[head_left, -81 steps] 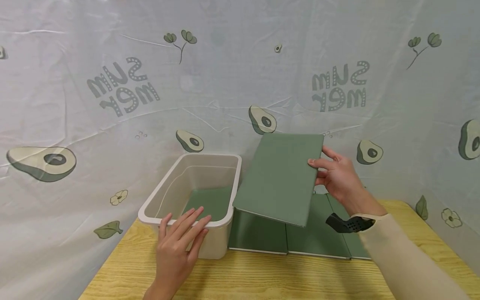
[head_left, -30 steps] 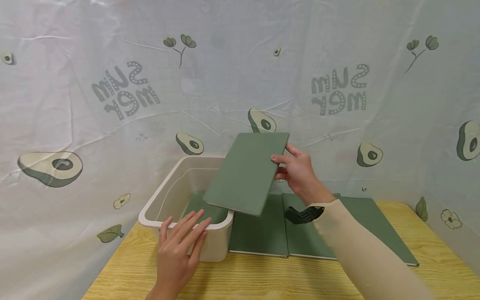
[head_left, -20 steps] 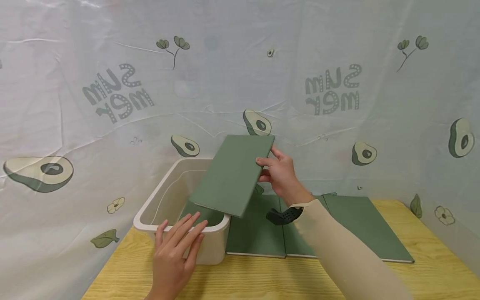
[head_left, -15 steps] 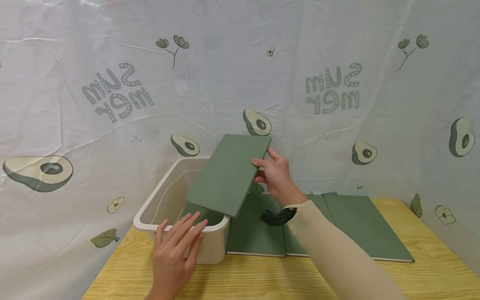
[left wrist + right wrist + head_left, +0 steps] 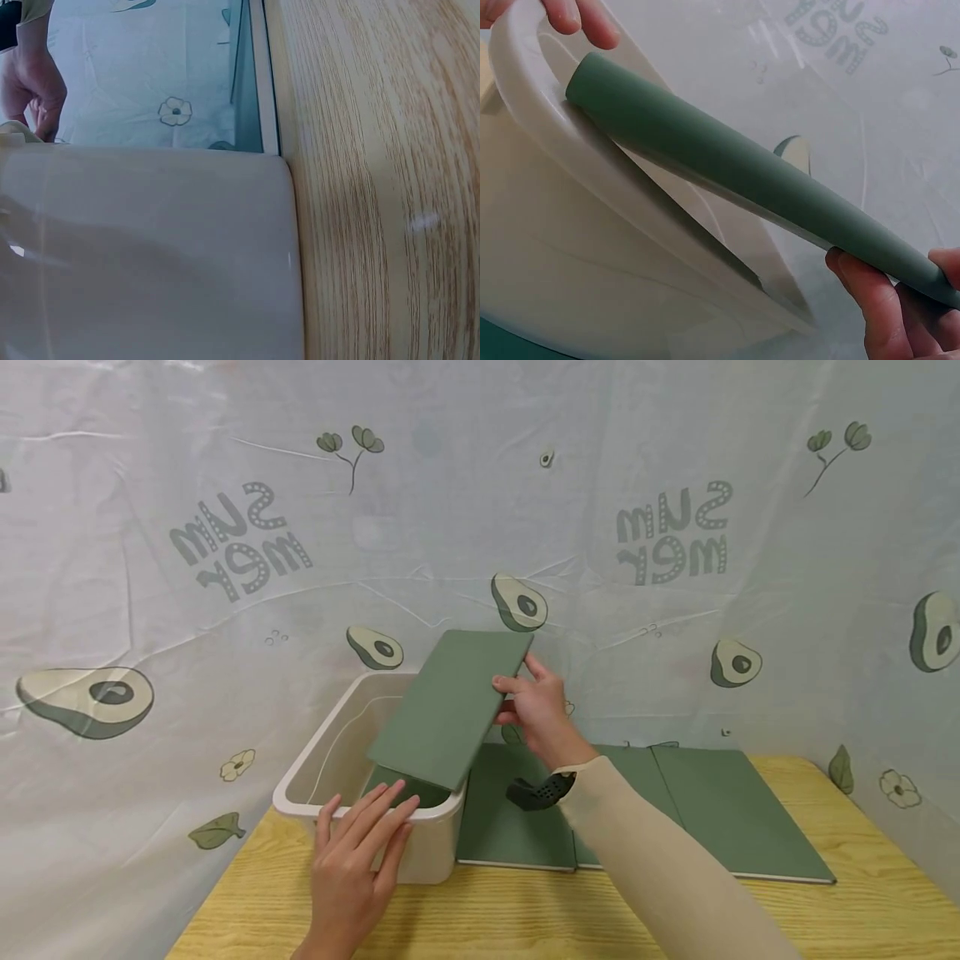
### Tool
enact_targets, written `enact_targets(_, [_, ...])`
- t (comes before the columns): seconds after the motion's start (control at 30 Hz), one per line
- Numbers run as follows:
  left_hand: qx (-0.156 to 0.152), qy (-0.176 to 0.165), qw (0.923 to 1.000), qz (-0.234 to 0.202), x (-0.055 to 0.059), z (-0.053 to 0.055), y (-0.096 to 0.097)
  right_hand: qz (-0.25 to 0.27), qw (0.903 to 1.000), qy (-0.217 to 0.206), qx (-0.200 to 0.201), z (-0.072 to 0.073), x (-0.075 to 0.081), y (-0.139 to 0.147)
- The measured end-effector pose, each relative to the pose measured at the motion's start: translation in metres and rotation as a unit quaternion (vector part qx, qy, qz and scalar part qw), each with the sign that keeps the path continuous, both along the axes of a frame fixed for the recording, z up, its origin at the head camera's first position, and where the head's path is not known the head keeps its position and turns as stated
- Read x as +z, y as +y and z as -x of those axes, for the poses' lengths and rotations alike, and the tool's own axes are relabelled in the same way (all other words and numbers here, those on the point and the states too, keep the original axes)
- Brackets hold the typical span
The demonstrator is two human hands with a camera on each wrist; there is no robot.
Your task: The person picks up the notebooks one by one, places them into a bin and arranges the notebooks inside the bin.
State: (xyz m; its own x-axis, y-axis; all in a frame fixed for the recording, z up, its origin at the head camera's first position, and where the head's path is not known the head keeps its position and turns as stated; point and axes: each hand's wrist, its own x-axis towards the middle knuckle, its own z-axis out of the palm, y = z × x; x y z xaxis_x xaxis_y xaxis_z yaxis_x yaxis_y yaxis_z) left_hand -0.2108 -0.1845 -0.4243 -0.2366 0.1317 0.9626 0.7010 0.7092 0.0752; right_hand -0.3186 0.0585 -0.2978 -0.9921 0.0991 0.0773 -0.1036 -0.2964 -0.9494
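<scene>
My right hand (image 5: 538,702) pinches a plain green hardcover book (image 5: 453,706) by its right edge, thumb on top and fingers beneath. Tilted, the book hangs over the right side of a cream plastic bin (image 5: 303,772), its lower left part above the opening. In the right wrist view, its green spine (image 5: 705,146) comes very near the bin's rim; whether they touch I cannot tell. My left hand (image 5: 352,868) rests on the bin's front rim, fingers extended over it. Another green surface, like a book cover (image 5: 386,778), shows inside the bin, mostly hidden.
Right of the bin, green books lie flat side by side: one against the bin (image 5: 510,839), a middle one (image 5: 637,768) partly behind my right arm, and one farther right (image 5: 750,810). The wooden table (image 5: 495,914) meets a patterned curtain (image 5: 450,510) behind.
My right hand has carried the book left, from above the books on the table to over the bin's right side. My left hand has stayed on the front rim.
</scene>
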Motion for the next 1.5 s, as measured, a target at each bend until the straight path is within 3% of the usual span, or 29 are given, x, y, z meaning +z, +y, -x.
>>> enact_targets(0.4, [0.002, -0.005, 1.0000, 0.000, 0.000, -0.001, 0.000, -0.046, 0.9987, -0.004, 0.023, 0.004, -0.005, -0.021])
enact_targets(0.57, [-0.001, -0.002, 1.0000, 0.001, 0.000, 0.000, 0.000, -0.112, 0.9932, -0.001, 0.033, 0.005, -0.010, -0.034])
enact_targets(0.73, [-0.002, 0.000, 1.0000, 0.000, 0.000, 0.002, 0.000, -0.189, 0.9808, 0.015, 0.046, 0.004, -0.013, -0.046])
enact_targets(1.03, [-0.003, 0.003, 1.0000, 0.002, 0.001, 0.003, 0.000, -0.321, 0.9461, 0.020, 0.037, 0.010, -0.013, -0.057])
enact_targets(1.23, [-0.001, 0.000, 1.0000, 0.003, 0.001, 0.002, 0.000, -0.413, 0.9089, 0.061, 0.005, 0.011, -0.012, -0.063])
enact_targets(1.4, [0.000, -0.006, 1.0000, 0.005, 0.001, 0.002, -0.001, -0.476, 0.8758, 0.079, 0.004, 0.012, -0.013, -0.068])
enact_targets(1.5, [0.000, -0.006, 1.0000, 0.006, 0.001, 0.002, -0.001, -0.497, 0.8640, 0.083, 0.007, 0.012, -0.013, -0.070])
